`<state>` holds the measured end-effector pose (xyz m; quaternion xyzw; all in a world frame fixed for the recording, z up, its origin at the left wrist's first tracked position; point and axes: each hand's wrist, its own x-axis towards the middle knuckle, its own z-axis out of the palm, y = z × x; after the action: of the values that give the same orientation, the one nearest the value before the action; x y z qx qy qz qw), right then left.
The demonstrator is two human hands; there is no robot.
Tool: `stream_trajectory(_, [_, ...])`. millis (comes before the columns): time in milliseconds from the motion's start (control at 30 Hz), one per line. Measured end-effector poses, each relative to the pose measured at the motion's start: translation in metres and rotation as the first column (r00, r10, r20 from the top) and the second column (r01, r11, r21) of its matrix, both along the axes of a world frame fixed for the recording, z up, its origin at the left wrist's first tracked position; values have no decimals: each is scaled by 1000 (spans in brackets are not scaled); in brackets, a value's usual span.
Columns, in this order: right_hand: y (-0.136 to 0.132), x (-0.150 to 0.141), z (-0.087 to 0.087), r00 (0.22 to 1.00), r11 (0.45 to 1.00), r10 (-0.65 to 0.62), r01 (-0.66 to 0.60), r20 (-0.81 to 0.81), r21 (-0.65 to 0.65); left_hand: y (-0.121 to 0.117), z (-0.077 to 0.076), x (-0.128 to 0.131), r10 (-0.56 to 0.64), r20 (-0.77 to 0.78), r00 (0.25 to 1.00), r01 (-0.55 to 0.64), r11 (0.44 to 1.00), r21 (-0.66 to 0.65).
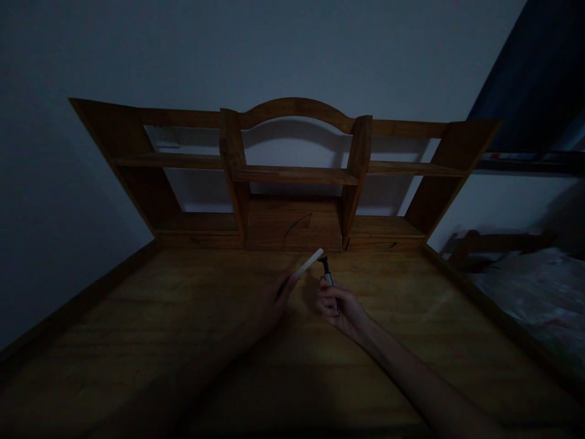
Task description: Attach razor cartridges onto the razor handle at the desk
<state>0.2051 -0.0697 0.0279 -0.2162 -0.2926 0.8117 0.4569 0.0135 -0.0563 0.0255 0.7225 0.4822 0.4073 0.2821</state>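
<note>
My left hand (pixel 278 294) is closed around one end of a pale, flat, narrow stick with a rounded tip (pixel 309 262). The stick points up and to the right, above the wooden desktop. My right hand (pixel 339 303) grips a slim tool with a grey handle and a small angled black head, shaped like a razor (pixel 327 274). That black head is close to the stick's tip; the dim light hides whether they touch. Shadow covers most of the left fingers.
A wooden shelf unit (pixel 296 175) stands along the back of the wooden desk (pixel 219 378), against the wall. Raised edges border the desktop on both sides. At right are a dark curtain (pixel 534 79) and a crumpled plastic-like covering (pixel 539 292).
</note>
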Motion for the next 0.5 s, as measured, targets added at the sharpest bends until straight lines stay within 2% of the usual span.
stream_trajectory(133, [4, 10, 1, 998, 999, 34, -34, -57, -11, -3, 2, 1, -93, -77, 993, 93, 996, -7])
stream_trajectory(333, [7, 9, -8, 991, 998, 61, -60, -116, 11, -3, 6, -1, 20, -63, 998, -21, 999, -25])
stream_trajectory(500, [4, 6, -7, 985, 992, 122, -118, -121, 40, -4, 6, 1, -20, -80, 997, 19, 1000, -12])
